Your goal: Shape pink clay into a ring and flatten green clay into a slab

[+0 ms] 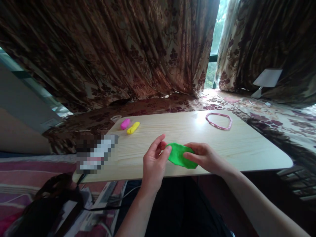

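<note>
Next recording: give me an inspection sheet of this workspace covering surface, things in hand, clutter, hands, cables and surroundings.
Surface: pale wood-grain table.
Things in hand: thin, flat green piece with an uneven edge.
Clutter: pink piece and yellow piece at the far left; pink loop at the far right; pixelated object at the left, unidentifiable.
Hands: left hand at the green piece's left edge; right hand grips its right part, thumb on the upper face.
Cables: pale cable below the table's near edge; white cord end near the lamp.
Surroundings: patterned curtains, parted at a window.
</note>
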A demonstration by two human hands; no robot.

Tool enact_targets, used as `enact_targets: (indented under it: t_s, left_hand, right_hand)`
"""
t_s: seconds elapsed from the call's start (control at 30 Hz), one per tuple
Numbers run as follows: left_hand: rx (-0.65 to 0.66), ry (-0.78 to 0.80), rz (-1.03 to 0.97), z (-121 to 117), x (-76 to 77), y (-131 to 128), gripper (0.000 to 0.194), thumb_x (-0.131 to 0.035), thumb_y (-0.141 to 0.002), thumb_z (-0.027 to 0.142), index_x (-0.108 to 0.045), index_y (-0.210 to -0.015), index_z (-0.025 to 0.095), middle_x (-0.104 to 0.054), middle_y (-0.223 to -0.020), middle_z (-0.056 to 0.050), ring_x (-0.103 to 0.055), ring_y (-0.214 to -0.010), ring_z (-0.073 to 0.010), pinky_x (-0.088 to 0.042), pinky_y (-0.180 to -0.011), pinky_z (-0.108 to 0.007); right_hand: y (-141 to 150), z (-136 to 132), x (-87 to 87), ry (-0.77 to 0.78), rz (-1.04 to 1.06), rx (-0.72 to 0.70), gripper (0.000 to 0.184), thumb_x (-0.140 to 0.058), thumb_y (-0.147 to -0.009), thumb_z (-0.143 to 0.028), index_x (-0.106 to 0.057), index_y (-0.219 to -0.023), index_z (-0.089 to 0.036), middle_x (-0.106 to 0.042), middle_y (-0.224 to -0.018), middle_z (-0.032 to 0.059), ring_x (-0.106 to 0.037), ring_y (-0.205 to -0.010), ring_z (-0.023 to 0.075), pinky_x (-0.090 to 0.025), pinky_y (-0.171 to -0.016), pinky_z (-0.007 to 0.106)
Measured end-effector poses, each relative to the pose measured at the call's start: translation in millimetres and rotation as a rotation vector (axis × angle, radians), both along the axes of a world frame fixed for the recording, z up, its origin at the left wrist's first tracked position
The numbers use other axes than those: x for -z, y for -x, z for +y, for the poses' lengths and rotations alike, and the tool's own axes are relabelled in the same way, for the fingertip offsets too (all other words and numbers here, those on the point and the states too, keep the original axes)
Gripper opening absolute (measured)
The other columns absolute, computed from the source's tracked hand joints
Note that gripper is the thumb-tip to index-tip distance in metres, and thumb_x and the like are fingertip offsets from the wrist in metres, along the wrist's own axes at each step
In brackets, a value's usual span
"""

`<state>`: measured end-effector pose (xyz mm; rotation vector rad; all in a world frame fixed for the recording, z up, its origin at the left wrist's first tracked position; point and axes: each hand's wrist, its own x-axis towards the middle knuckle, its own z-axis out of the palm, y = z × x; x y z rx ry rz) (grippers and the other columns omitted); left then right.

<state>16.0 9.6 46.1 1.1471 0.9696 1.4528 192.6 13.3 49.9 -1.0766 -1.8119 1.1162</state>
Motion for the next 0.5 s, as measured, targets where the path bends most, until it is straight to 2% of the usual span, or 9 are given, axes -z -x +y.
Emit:
enact_targets:
  t_s: [0.1, 0.17, 0.3, 0.4, 0.5]
  left_hand:
    - [0.108, 0.121, -0.163, -14, 12.4, -7, 0.030, -0.054, -0.086, 0.033, -0.062, -0.111, 0.018, -0.065, -0.097, -0.006, -0.061, -0.090, -0.0157, -0.047, -0.080, -0.027]
    - [0.166, 0.176, -0.249, -24, 18.2, -14, 0.028, -0.051, -0.088, 0.033, -0.064, -0.107, 0.017, -0.066, -0.099, -0.007, -0.062, -0.091, -0.0177, -0.048, -0.079, -0.029]
    - [0.228, 0.240, -0.370, -38, 18.4, -24, 0.026, -0.054, -0.086, 0.028, -0.064, -0.107, 0.018, -0.068, -0.101, -0.007, -0.062, -0.094, -0.0189, -0.048, -0.079, -0.029]
    - [0.221, 0.276, -0.429, -40, 16.1, -25, 0.022, -0.058, -0.084, 0.026, -0.067, -0.103, 0.018, -0.069, -0.097, -0.005, -0.063, -0.093, -0.0191, -0.048, -0.080, -0.028]
    - [0.154, 0.305, -0.464, -38, 17.7, -25, 0.017, -0.063, -0.081, 0.024, -0.070, -0.094, 0.017, -0.071, -0.089, -0.003, -0.064, -0.089, -0.0181, -0.048, -0.079, -0.027]
  right_hand:
    - [15, -13, 8.6, 0.062, 0.155, 0.079, 0.030, -0.051, -0.086, -0.039, -0.060, -0.100, -0.013, -0.059, -0.073, 0.0009, -0.053, -0.058, 0.0109, -0.043, -0.049, 0.021]
    - [21, -18, 11.9, 0.093, 0.217, 0.114, 0.029, -0.054, -0.085, -0.039, -0.061, -0.099, -0.014, -0.059, -0.073, 0.0005, -0.052, -0.059, 0.0107, -0.043, -0.051, 0.021]
    - [30, -22, 18.0, 0.119, 0.254, 0.174, 0.026, -0.058, -0.081, -0.039, -0.064, -0.082, -0.014, -0.053, -0.063, -0.0020, -0.046, -0.053, 0.0090, -0.036, -0.045, 0.018]
    - [34, -25, 21.6, 0.087, 0.250, 0.243, 0.023, -0.057, -0.083, -0.035, -0.062, -0.075, -0.014, -0.050, -0.062, -0.0028, -0.044, -0.055, 0.0083, -0.034, -0.046, 0.018]
    - [36, -30, 20.0, 0.070, 0.217, 0.233, 0.022, -0.057, -0.083, -0.034, -0.062, -0.075, -0.014, -0.051, -0.062, -0.0028, -0.043, -0.054, 0.0086, -0.035, -0.047, 0.019]
